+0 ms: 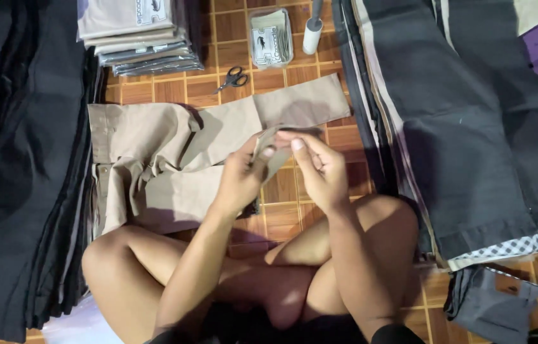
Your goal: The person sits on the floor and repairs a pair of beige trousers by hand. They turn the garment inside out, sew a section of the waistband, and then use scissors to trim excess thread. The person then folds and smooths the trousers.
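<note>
Brown tiled floor (294,210) underneath, seen from above, crossed bare legs at the bottom. Landmark: the beige trousers (173,159), spread flat on the tiles in the middle.

Left of the trousers, a tall pile of black cloth (14,159). Right of them, a wide stack of dark grey trousers (473,127), checked lining showing at its lower edge. Beyond the trousers, at upper left, a stack of bagged folded garments (135,35). Beyond their raised leg, a clear tub of tags (270,37) and a white lint roller (313,28) just beside it. Between the bagged stack and the trousers, small black scissors (234,78), lying near the cloth.

One trouser leg lifted off the floor toward the body, its hem end between both hands. Left hand (240,178) pinching the hem, thumb on top, fingers curled under. Right hand (320,169) pinching the same hem just beside it, fingertips touching the cloth.

Judging by the creases and drape: light, soft woven cotton, limp, not slippery, not fragile. Firmest at the doubled hem, seams and waistband, so best gripped there; mid-panel likely to sag and bunch.
</note>
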